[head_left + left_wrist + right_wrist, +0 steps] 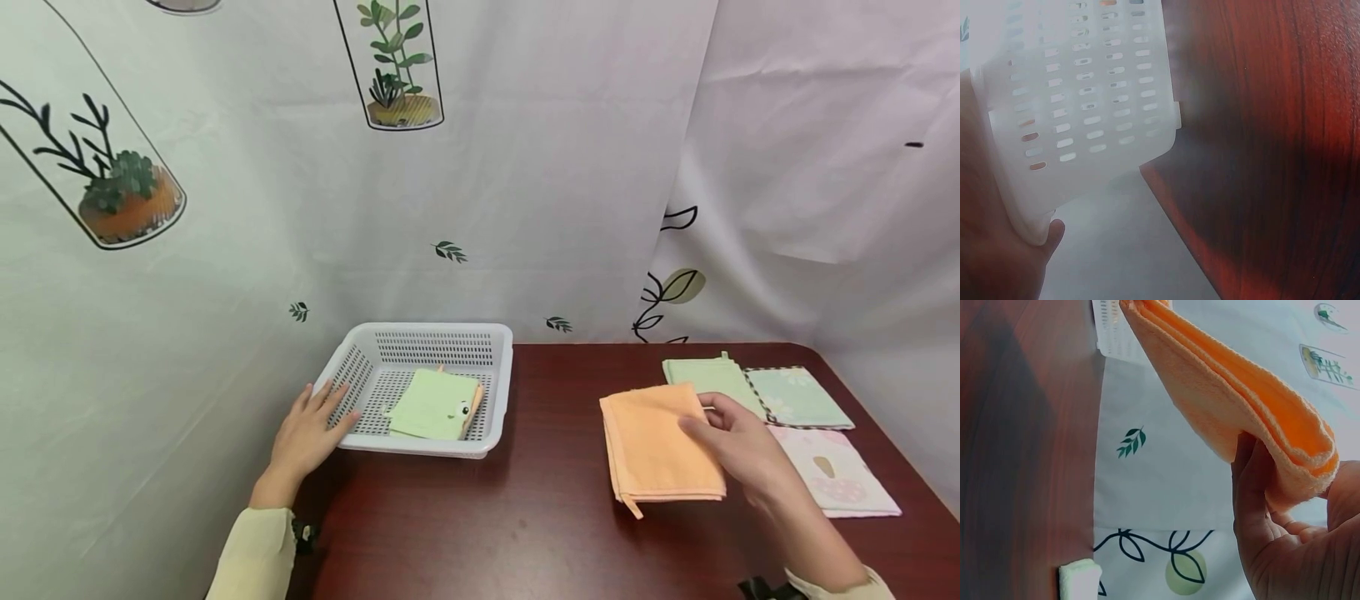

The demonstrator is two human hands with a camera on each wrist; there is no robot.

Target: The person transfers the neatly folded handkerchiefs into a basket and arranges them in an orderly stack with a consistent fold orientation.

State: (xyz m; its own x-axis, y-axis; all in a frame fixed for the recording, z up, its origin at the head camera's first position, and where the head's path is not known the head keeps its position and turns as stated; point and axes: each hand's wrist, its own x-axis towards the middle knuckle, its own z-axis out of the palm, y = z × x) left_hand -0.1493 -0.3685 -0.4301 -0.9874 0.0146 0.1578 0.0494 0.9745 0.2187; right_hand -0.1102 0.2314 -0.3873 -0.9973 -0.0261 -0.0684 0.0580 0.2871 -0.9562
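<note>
My right hand [742, 446] pinches a folded orange towel [660, 446] by its right edge, thumb on the near face. The towel is held above the table, with a small hanging loop at its lower left corner. In the right wrist view, its folded layers [1241, 394] show between thumb and fingers. My left hand [307, 437], fingers spread, rests on the left rim of a white plastic basket [420, 447]. Inside the basket lies a folded light green towel [427, 404] with an eye design, and some orange cloth [476, 408] peeks out at its right side.
On the right of the dark red wooden table [510, 525] lie a green folded towel [701, 375], a pale mint one with a striped edge [802, 398] and a pinkish-white one [840, 475]. A patterned curtain [525, 183] hangs behind the table and at its sides.
</note>
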